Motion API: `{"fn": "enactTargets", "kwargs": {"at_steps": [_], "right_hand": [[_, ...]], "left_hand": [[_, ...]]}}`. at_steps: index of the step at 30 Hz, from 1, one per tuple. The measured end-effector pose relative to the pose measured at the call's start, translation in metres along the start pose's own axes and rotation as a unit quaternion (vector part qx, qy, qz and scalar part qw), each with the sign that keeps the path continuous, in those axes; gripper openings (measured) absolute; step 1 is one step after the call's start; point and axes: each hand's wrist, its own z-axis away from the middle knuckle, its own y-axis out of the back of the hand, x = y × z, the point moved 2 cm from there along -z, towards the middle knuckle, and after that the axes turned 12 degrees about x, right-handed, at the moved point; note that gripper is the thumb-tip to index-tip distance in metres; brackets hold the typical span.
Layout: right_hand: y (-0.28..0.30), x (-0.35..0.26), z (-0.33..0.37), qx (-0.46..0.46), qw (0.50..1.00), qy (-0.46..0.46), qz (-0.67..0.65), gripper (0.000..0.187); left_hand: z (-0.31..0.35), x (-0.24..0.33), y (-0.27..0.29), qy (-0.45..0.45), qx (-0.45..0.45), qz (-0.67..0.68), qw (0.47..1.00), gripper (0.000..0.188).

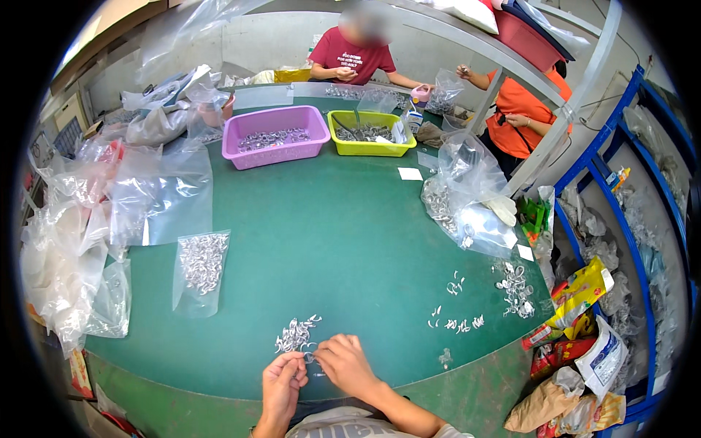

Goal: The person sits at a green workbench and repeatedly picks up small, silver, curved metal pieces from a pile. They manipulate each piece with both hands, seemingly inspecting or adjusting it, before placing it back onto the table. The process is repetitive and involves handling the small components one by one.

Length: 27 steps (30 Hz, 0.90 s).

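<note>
At the near edge of the green table, my left hand is closed, thumb and forefinger pinching a small silver curved metal piece. My right hand is closed on the other side of that piece, its fingertips meeting it; they partly hide its shape. Just beyond my hands lies a loose pile of small silver curved pieces. More such pieces sit in small groups to the right, with a larger scattered heap farther right. A clear bag of silver pieces lies to the left.
A purple tub and a yellow-green tub hold metal pieces at the far side. Clear plastic bags crowd the left. Filled bags lie at right, near a blue rack. Two people work across the table.
</note>
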Motion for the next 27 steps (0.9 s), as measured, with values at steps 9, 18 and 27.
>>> {"fn": "enactTargets", "kwargs": {"at_steps": [9,18,27], "right_hand": [[0.003,-0.002,0.001,0.026,0.996,-0.049,-0.067,0.008],[0.01,0.007,0.001,0.028,0.965,-0.197,-0.17,0.006],[0.009,0.017,0.003,-0.038,0.857,-0.383,-0.343,0.01]], "left_hand": [[0.001,-0.002,0.002,0.0,-0.015,-0.012,1.0,0.014],[-0.005,-0.007,0.003,-0.07,-0.001,-0.158,0.985,0.013],[0.003,0.007,-0.028,-0.204,-0.018,-0.307,0.93,0.022]]}}
